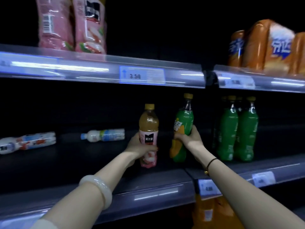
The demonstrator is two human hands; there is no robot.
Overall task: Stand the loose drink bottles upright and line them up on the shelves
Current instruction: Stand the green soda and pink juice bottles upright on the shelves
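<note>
Left fingers (149, 148): curled round amber plastic juice bottle (149, 126), pink-labelled, upright on dark middle shelf (82, 162).
Right fingers (178, 136): gripping tilted green plastic soda bottle (184, 119) just beside it.
Risk: toppling, perhaps onto the neighbour, if released tilted.

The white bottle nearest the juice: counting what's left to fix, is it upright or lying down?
Lying down. The white bottle lies on its side on the shelf, cap pointing left.

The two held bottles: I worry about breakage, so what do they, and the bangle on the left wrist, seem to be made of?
The juice bottle looks like clear, glossy plastic: the liquid shows through above a printed wrap label. The green bottle is likely plastic too, with a shiny green body, soft highlights and a clear neck. The bangle is pale, translucent and polished; it could be stone or glass, I cannot tell which.
</note>
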